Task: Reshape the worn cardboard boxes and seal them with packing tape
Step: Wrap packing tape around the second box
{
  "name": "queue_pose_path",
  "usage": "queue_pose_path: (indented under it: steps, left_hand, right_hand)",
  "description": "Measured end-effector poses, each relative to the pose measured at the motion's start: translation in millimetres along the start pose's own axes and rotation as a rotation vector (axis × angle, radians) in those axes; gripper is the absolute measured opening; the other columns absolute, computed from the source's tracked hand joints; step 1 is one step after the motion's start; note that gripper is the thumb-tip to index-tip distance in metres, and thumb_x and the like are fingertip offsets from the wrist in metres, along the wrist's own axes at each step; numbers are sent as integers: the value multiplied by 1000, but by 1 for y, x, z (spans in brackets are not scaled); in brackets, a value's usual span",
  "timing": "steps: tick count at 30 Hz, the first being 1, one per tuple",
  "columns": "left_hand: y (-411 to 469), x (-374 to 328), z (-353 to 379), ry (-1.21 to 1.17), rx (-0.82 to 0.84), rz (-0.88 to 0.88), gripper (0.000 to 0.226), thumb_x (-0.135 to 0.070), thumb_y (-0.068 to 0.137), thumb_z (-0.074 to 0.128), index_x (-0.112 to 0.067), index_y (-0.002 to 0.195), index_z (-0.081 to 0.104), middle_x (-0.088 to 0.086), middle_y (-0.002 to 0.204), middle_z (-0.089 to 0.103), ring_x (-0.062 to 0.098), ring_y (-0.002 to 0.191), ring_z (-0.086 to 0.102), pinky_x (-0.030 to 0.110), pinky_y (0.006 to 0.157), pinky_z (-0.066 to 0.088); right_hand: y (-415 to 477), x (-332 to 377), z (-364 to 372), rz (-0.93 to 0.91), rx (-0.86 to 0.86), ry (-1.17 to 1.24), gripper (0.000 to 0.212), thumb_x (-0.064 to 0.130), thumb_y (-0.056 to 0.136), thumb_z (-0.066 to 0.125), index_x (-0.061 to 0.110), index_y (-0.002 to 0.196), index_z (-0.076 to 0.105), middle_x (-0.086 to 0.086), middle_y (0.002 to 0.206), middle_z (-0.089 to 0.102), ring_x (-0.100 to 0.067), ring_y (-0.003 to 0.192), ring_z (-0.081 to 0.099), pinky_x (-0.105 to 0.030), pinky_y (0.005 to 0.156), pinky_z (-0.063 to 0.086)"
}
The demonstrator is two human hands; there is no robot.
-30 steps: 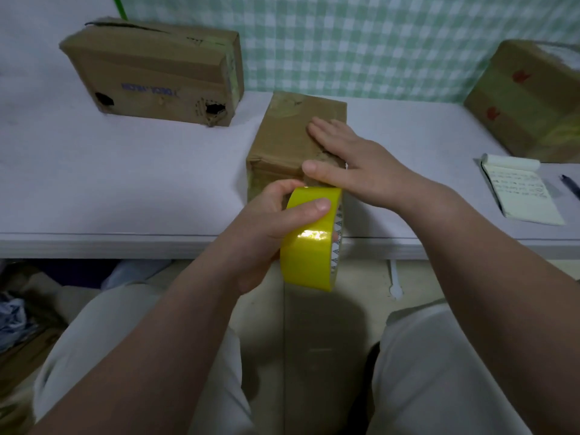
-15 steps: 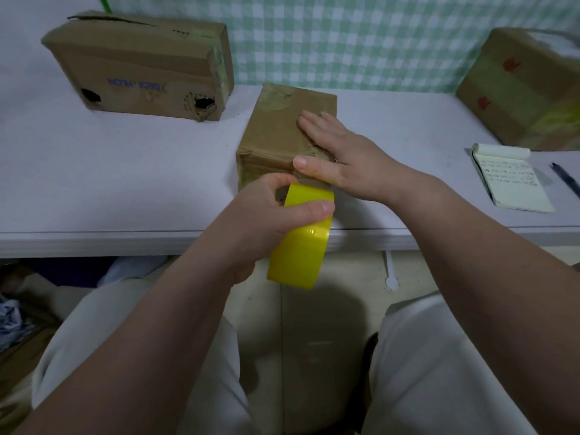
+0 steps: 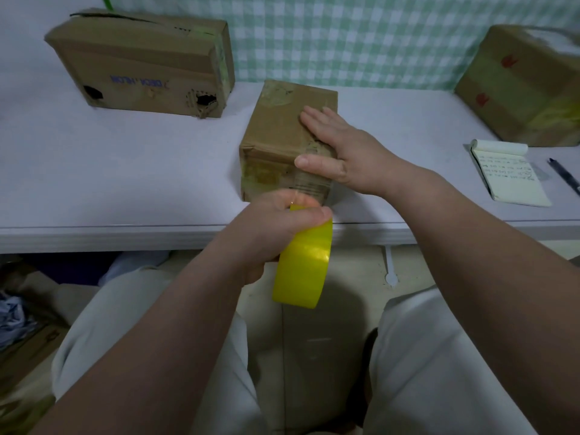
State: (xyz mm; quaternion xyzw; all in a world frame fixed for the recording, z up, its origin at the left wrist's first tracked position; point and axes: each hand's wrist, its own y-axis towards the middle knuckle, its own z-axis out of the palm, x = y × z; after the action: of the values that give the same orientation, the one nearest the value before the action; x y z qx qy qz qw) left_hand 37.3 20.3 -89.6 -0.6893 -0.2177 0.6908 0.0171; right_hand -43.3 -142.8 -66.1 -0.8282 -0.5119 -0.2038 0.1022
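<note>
At the far left of the white table point(image 3: 94, 171) we see a long cardboard box point(image 3: 141, 64) lying on its side, its top flap lifted a little and two ragged holes torn in the face turned to us, with blue print between them. Moving right, the left hand point(image 3: 266, 227) is curled tight round a roll of yellow tape point(image 3: 303, 268), fingers over the top of the roll, which hangs on edge in front of the table's near edge and above the lap. Just beyond it, near that edge, stands the small cardboard box point(image 3: 279, 127), its flaps down and its near face creased and glossy with old tape; whether a strip runs from the roll to that face we cannot tell. The right hand point(image 3: 342, 146) lies flat on the right part of the box's top, fingers straight and together, thumb stretched along the front top edge. Further right a notepad point(image 3: 508, 174) with handwriting lies open on the table, a dark pen point(image 3: 565, 178) just beside it, and behind them sits a third cardboard box point(image 3: 527, 86) with red marks and yellowish tape, tilted against the checked cloth point(image 3: 345, 36)
</note>
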Motion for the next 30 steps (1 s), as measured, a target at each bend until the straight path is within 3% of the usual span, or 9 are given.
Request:
queue_pose_path:
  steps: [8, 14, 16, 17, 19, 20, 22, 25, 30]
  left_hand:
    - [0, -4, -4, -199, 42, -50, 32, -20, 72, 73, -17, 103, 65, 8, 88, 65, 21, 77, 60, 34, 73, 46]
    - [-2, -8, -4, -330, 57, -32, 24, -8, 87, 59, -10, 111, 62, 7, 76, 67, 16, 59, 66, 25, 50, 53]
    - [-3, -10, -4, -337, 63, -22, 28, -6, 87, 58, -9, 115, 61, 7, 72, 68, 17, 57, 67, 25, 50, 53]
    - [-3, -10, -4, -347, 63, -19, 30, -6, 87, 58, -8, 117, 59, 7, 72, 69, 18, 57, 67, 26, 51, 55]
    - [-4, -11, -6, -358, 70, -16, 33, -7, 86, 58, -8, 119, 58, 9, 73, 69, 20, 59, 68, 30, 54, 57]
    - [-4, -12, -7, -351, 74, -14, 34, -8, 86, 58, -9, 120, 57, 10, 74, 70, 21, 60, 68, 32, 56, 57]
    - [-5, -12, -8, -334, 74, -11, 34, -9, 87, 59, -10, 121, 57, 9, 74, 71, 22, 63, 69, 32, 57, 57]
    - [-6, -13, -6, -327, 66, -12, 33, -9, 88, 58, -10, 120, 58, 7, 72, 72, 21, 62, 69, 32, 56, 57]
    - [-5, -13, -3, -341, 50, -20, 32, -8, 87, 59, -6, 118, 59, 10, 74, 71, 22, 62, 69, 33, 56, 57]
  right_hand:
    - [0, 2, -1, -15, -3, -37, 86, 54, 85, 54, 17, 153, 16, 3, 161, 8, -13, 148, 0, -25, 115, 5]
    - [-3, 2, 5, -4, -95, 136, 73, 45, 88, 60, 17, 149, 30, 2, 159, 21, -12, 147, 9, -25, 116, 9]
    - [-9, 0, 6, 75, -300, 390, 53, 43, 93, 55, 17, 138, 50, 4, 146, 46, -6, 138, 34, -23, 114, 24]
    - [-12, -4, 8, 152, -453, 503, 43, 44, 95, 52, 17, 126, 62, 6, 127, 62, -3, 123, 51, -23, 108, 36]
    - [-18, -16, 9, 306, -742, 503, 35, 42, 93, 51, 13, 92, 71, 2, 89, 71, -12, 92, 66, -35, 92, 51]
    - [-22, -24, 9, 378, -797, 417, 29, 37, 91, 52, 16, 82, 69, 0, 85, 71, -18, 87, 67, -37, 86, 52]
    - [-32, -39, 11, 524, -737, 175, 19, 26, 90, 51, 23, 87, 69, 0, 96, 72, -23, 96, 65, -29, 83, 48]
    - [-42, -60, 22, 655, -526, -51, 27, 26, 92, 50, 19, 111, 68, -8, 115, 65, -31, 111, 55, -33, 81, 43]
    - [-40, -71, 33, 714, -399, 29, 28, 45, 91, 46, 21, 78, 51, -11, 91, 53, -30, 84, 49, -28, 68, 32]
